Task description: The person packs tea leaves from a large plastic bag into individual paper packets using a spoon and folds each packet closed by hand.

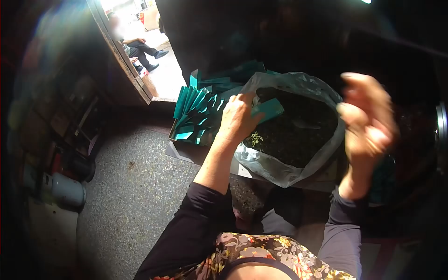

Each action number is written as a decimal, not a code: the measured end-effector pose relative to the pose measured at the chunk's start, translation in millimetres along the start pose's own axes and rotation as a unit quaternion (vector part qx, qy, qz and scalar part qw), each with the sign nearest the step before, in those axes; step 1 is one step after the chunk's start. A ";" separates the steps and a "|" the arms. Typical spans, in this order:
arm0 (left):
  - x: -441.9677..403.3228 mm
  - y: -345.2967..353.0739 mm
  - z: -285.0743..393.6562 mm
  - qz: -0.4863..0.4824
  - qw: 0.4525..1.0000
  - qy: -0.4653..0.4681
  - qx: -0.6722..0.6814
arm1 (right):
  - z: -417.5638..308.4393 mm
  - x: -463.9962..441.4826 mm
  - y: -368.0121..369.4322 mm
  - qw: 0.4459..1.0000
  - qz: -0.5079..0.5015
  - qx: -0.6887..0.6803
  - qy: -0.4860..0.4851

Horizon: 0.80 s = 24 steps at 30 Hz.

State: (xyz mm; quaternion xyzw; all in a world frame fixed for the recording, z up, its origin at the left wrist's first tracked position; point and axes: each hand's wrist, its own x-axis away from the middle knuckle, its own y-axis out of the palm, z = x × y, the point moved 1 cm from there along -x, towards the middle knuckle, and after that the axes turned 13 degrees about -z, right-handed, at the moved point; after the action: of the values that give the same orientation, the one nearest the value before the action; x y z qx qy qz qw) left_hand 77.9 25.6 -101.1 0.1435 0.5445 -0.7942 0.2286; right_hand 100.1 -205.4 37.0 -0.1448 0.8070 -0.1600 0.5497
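My left hand [239,117] is closed on a flat green packet [269,111], which juts out to the right over the near-left part of a clear plastic bag [322,156]. Inside the wide-open bag lies dark, loose, leafy material [298,128], with a lighter greenish clump near its left side. To the left, a box holds many green packets [191,105] packed upright and fanned. My right hand [368,116] is raised at the bag's right edge, blurred by motion; its thumb and fingers are curled with a gap between them, and nothing shows in it.
A speckled grey floor [130,186] lies at the left. Beyond the doorway [123,56] at the upper left, a seated person's legs [144,51] show in bright light. A pale cylindrical container [67,190] stands at the far left. Much of the background is dark.
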 end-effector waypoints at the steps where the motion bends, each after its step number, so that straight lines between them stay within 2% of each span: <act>1: -1.6 4.0 -1.4 -0.058 0.997 -0.027 0.038 | 35.3 2.1 16.4 0.989 -0.121 -0.080 0.031; 2: -1.9 8.9 -0.5 -0.076 0.996 -0.035 0.020 | 52.4 1.0 31.3 0.975 -0.201 -0.011 0.094; 3: -3.9 14.9 -0.3 -0.090 0.995 -0.042 0.002 | 79.7 7.7 56.3 0.970 -0.209 0.024 0.119; 5: -5.3 31.8 -10.0 -0.068 0.997 -0.020 -0.023 | 150.9 35.0 100.3 0.975 -0.208 0.023 0.077; 6: -6.0 34.7 -10.4 -0.075 0.996 -0.031 -0.047 | 162.3 42.6 113.0 0.974 -0.209 0.025 0.078; 8: -8.5 41.2 -11.4 -0.102 0.990 -0.059 -0.071 | 177.0 55.9 127.7 0.928 -0.260 -0.059 0.259; 9: -9.3 43.2 -13.4 -0.105 0.991 -0.055 -0.069 | 178.1 57.7 130.7 0.928 -0.257 -0.057 0.262; 11: -9.7 46.2 -18.2 -0.110 0.991 -0.060 -0.053 | 180.3 61.1 139.4 0.881 -0.305 -0.149 0.329; 12: -9.5 46.6 -17.8 -0.110 0.991 -0.055 -0.051 | 181.2 61.8 142.4 0.882 -0.301 -0.146 0.331; 14: -6.6 47.0 -14.9 -0.057 0.997 -0.030 -0.045 | 181.1 65.3 146.8 0.870 -0.264 -0.226 0.349; 15: -8.5 40.3 -8.6 -0.060 0.997 -0.031 -0.031 | 177.2 63.5 144.8 0.859 -0.262 -0.258 0.355; 16: -9.4 40.1 -6.3 -0.060 0.997 -0.028 -0.030 | 177.2 63.8 142.8 0.861 -0.258 -0.257 0.355; 18: -10.5 36.9 -1.3 0.002 1.000 0.004 -0.016 | 175.7 60.6 140.6 0.888 -0.234 -0.249 0.308; 19: -10.7 29.1 5.3 -0.007 1.000 -0.005 -0.004 | 174.3 61.4 140.8 0.889 -0.235 -0.253 0.301; 21: -13.1 30.6 5.1 -0.019 0.999 -0.028 0.035 | 176.5 58.7 134.2 0.926 -0.204 -0.231 0.215; 22: -11.9 26.7 9.4 0.026 0.999 0.002 0.028 | 177.6 54.4 129.3 0.943 -0.184 -0.219 0.169; 23: -12.5 22.5 12.5 0.029 0.998 0.008 0.047 | 177.5 51.7 122.1 0.946 -0.182 -0.220 0.154; 24: -12.6 19.3 15.4 0.030 0.997 0.012 0.067 | 176.1 50.6 114.0 0.935 -0.221 -0.217 0.174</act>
State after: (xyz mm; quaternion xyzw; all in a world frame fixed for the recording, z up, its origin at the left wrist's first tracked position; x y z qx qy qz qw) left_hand 99.0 8.0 -104.9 0.1844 0.4880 -0.8200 0.2357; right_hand 240.0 -140.1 -113.8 -0.4050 0.8526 -0.1216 0.3069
